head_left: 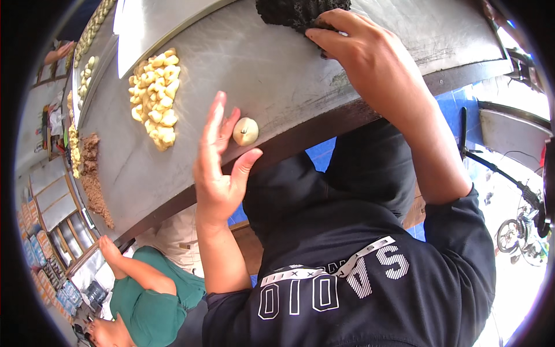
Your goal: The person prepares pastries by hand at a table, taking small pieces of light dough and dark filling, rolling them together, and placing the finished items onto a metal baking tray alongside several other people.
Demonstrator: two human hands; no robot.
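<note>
Fingers [217,124] of the left hand [218,173] are straight and close together, with the thumb sticking out to the side, and they hold nothing. This hand is flat and open, standing on its edge near the middle of the frame, right by the front edge of the steel counter [277,63]. A small round dough ball [245,131] sits on the counter just beside those fingers, to their right; it looks very close to the fingertips, but I cannot tell if they touch it. The right hand [352,49] is at the top of the frame, and its fingers are bent down over a dark, rough cloth [295,13], pressing on it against the counter. A heap of pale yellow dough pieces [155,95] lies on the counter in the upper left of the frame, well apart from the ball. A strip of brown crumbs [92,173] lies farther left along the counter. More pale pieces sit in a row on a tray [92,29] at the far upper left. The person wears a dark shirt [347,272] with white marks. Another person in a green shirt [147,301] is at the lower left. A bicycle [517,228] shows at the right edge.
</note>
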